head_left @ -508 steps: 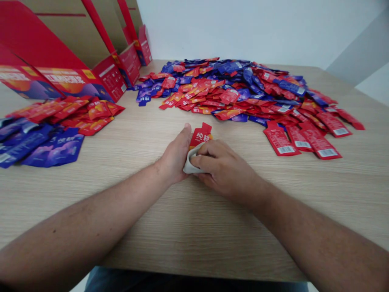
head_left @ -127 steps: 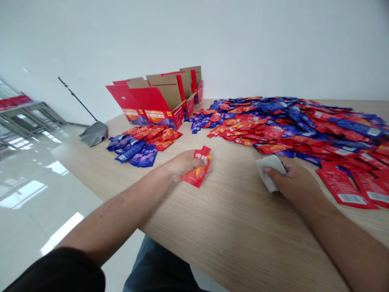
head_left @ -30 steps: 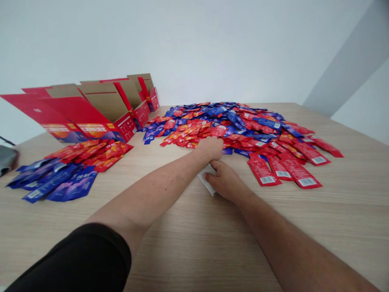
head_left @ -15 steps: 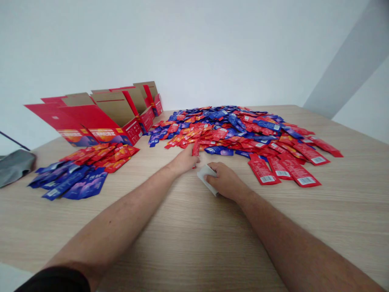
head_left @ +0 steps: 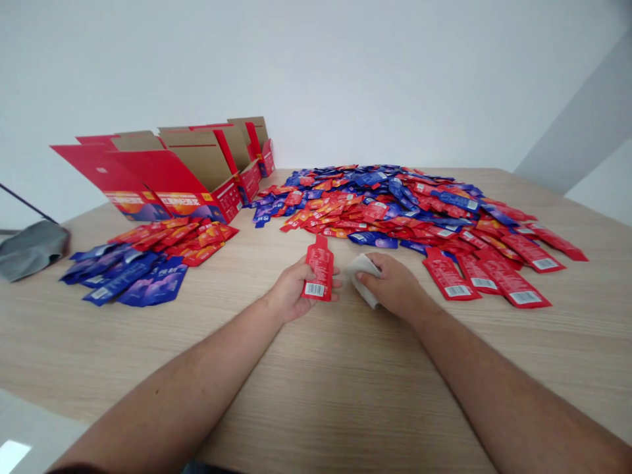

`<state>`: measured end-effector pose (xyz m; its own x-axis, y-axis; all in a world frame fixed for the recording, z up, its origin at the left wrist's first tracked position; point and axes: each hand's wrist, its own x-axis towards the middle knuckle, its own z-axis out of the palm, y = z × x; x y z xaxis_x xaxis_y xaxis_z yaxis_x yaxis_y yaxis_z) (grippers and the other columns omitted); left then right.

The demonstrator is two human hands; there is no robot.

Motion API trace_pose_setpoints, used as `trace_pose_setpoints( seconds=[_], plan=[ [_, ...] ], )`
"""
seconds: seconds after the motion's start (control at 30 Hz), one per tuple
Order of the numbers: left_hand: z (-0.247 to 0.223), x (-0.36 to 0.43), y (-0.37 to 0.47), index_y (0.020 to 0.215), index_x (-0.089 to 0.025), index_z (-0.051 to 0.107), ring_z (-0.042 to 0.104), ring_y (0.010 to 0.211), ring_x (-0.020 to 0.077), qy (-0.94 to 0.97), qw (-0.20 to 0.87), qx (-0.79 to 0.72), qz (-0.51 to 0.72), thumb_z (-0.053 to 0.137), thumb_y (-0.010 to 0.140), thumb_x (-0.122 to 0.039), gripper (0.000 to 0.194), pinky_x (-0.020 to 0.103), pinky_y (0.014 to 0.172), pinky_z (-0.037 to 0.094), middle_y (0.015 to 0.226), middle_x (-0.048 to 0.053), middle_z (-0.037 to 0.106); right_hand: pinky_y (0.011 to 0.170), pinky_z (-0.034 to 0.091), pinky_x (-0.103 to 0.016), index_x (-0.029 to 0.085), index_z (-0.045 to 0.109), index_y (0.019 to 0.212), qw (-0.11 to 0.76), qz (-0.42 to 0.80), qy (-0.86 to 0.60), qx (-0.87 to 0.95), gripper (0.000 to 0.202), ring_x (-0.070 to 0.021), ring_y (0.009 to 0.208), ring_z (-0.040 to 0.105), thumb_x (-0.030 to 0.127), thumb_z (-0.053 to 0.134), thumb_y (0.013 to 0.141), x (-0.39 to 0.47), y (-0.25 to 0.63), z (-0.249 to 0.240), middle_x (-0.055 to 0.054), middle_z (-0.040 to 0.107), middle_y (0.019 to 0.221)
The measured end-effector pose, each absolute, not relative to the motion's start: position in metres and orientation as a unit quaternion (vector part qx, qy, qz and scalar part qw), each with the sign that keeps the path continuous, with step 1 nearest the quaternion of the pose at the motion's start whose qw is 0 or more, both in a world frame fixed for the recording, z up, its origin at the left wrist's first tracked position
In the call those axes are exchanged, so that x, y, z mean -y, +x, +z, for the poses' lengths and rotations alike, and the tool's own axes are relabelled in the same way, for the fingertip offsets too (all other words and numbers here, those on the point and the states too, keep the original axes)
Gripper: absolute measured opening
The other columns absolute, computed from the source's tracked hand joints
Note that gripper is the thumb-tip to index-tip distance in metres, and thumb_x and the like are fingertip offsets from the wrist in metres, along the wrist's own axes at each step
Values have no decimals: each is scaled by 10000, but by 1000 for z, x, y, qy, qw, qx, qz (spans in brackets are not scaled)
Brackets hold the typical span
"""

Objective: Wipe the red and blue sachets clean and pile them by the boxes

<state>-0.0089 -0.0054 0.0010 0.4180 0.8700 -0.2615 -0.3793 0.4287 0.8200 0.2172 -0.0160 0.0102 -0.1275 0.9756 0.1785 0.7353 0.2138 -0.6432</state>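
The left hand (head_left: 291, 293) is gripping a red sachet (head_left: 320, 266), barcode (head_left: 315, 289) showing; just beside, the right hand (head_left: 394, 284) is clutching a pale cloth (head_left: 359, 266).

We see bright, even, diffuse light, its source out of view, whitening the wall (head_left: 316, 79) and leaving only soft, dim shadow on the table (head_left: 385, 375) between the forearms (head_left: 217, 355). At lower left, glare burns out a patch of floor (head_left: 47, 428). Focus is middling — we make out the barcode on the red pouch (head_left: 320, 270), yet its fine print smears. The cloth (head_left: 363, 283) looks slightly blurred — and wide-angle stretching pulls at the outer edges.
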Motion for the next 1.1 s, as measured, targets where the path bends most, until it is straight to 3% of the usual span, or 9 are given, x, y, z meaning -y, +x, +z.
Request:
trace_pose_setpoints(
  seconds=[0.13,0.27,0.37,0.47,0.57,0.67,0.8,0.97,1.1],
  plan=[
    [-4,12,-5,1153,-244,628,752,781,270,357,785,-344,371,671,799,-399,389,398,615,604,1053,108,754,891,503,-404,199,725,1097,382,96,-588,707,249,-290,992,648,338,609,927,32,213,24,-107,729,1055],
    [-12,24,6,1139,-209,701,732,792,245,388,768,-339,381,590,910,-705,558,371,669,596,1044,120,765,915,532,-420,192,697,1141,399,15,-493,773,219,-286,1022,627,220,610,943,56,192,26,-123,676,1054],
    [-17,31,12,1085,-159,736,708,863,226,415,723,-339,436,600,932,-699,578,335,779,575,936,95,764,885,555,-395,196,683,1095,367,36,-418,830,225,-256,987,617,95,594,915,68,179,21,-100,652,1033],
    [-20,32,12,1032,-136,759,687,883,210,432,712,-343,434,590,937,-717,613,319,813,555,965,98,763,880,564,-400,201,674,1056,335,46,-390,857,214,-251,978,605,67,612,902,68,177,17,-92,644,1045],
    [-22,29,11,1100,-150,765,696,927,215,442,708,-332,439,629,896,-751,650,327,857,554,1012,95,765,879,572,-412,179,667,1077,348,42,-413,841,221,-255,970,603,61,625,895,62,183,15,-99,637,1034],
    [-24,28,10,1160,-155,749,705,955,237,443,717,-321,432,625,892,-763,676,346,848,559,1029,106,765,870,576,-406,167,666,1074,360,46,-429,827,222,-249,953,604,51,630,888,60,184,16,-98,632,1017],
    [-27,28,10,1089,-144,760,683,997,239,458,693,-332,447,649,905,-718,613,344,891,544,1084,116,762,897,572,-409,185,669,1059,343,56,-394,851,252,-252,990,609,25,624,871,63,181,15,-96,646,1056],
    [-27,27,10,1212,-163,725,694,864,217,452,714,-315,432,610,899,-769,692,344,807,555,1008,94,768,898,572,-431,176,663,1062,354,69,-452,816,226,-262,978,604,42,623,884,56,186,12,-101,632,1022],
    [-26,27,10,1191,-182,741,678,1114,252,475,681,-324,453,646,905,-728,624,343,957,533,1111,96,768,910,564,-409,190,668,1069,353,81,-427,829,265,-249,984,602,22,626,868,57,186,11,-90,628,1044]
  ],
)
